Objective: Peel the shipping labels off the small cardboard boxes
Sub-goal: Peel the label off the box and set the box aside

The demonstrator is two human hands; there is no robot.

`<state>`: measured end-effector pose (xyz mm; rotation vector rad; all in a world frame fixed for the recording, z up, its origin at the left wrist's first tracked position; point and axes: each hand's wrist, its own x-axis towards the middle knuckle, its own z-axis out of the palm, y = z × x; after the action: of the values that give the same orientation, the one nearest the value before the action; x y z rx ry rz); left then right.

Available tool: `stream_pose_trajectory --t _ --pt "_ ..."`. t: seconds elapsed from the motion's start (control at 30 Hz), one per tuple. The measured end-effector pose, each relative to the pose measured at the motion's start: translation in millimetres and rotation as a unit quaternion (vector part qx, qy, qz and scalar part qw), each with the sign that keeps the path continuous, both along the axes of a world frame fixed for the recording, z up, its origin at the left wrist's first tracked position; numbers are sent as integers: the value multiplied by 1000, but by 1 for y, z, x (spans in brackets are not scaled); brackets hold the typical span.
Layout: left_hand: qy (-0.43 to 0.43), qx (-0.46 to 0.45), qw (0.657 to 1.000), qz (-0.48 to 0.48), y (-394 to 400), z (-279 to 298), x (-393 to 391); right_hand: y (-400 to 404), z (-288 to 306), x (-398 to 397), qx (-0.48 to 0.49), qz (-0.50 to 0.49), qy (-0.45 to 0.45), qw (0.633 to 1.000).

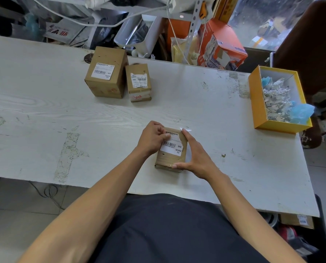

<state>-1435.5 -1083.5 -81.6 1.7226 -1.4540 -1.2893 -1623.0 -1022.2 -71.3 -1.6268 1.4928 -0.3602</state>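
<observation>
- Small cardboard box (170, 150) is lying flat on the white table (44, 103), near the front edge and just ahead of the person's torso; brown corrugated board, rectangular, creased tape showing along its near end; the near corners are looking crushed.
- White shipping label (172, 146) is sitting on the box's top face; matte paper, barcode and black print; its far right corner is torn, with bare brown board showing there; a small white scrap (184, 129) is lying at the box's far right corner.
- Table surface is showing painted wood grain, scuffed, with patches of old tape residue; wide bare stretches are lying to the left and right of the held box.
- Two more boxes are standing well apart from it towards the far edge: a taller box (106, 73) with a flat label, and just beside it a shorter box (138, 82) whose label is wrinkled.
- Yellow tray (253, 103) with white inner walls is sitting at the right end, holding crumpled paper scraps and pale blue film; its near right corner is reaching the table's right edge.
- Left hand (153, 136) is resting on the box's far left part; fingers curled, tips pressing at the label's upper left edge, apparently pinching it; wrist bent inward.
- Right hand (194, 153) is bracing the box's right side; fingers straight and together along that side, thumb spread onto the near end.
</observation>
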Motion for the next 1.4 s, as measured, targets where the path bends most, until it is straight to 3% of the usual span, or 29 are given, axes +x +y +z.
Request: stream_pose_trajectory --t 1.0,1.1,1.23,1.4 --pt "-1 23 1000 4 -6 3 5 0 2 0 2 0 2 1000" --pt "29 41 999 19 -8 2 9 0 2 0 3 0 3 1000" --pt "137 76 984 87 -9 14 16 -2 5 0 -1 8 19 1000" --pt "160 26 970 179 -26 30 50 -5 7 -2 -16 8 22 1000"
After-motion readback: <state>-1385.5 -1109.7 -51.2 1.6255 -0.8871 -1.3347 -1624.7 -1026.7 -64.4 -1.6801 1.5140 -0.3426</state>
